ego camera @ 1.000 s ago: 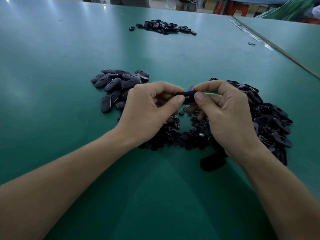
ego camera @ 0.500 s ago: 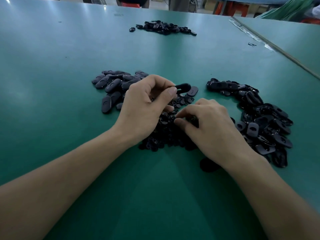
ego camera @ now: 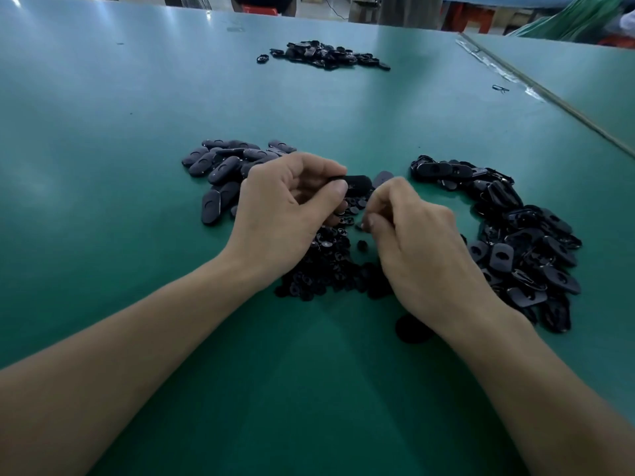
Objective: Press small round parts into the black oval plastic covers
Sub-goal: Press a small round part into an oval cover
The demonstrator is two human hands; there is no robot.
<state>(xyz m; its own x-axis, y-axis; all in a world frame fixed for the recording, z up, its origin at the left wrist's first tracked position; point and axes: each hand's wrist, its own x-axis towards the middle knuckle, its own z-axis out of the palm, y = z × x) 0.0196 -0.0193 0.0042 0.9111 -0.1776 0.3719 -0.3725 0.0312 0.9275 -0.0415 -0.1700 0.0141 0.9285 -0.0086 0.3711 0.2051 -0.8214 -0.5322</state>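
While in left hand (ego camera: 285, 214), cover (ego camera: 359, 183) above round parts (ego camera: 330, 266).

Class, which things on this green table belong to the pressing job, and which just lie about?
In the job: left hand; black oval plastic cover it grips; right hand, pinching a small black round part; heap of such parts.
Lying about: far heap of black pieces; small black clip.

Bare forearms (ego camera: 137, 338), bare left hand (ego camera: 285, 214), bare right hand (ego camera: 422, 249)
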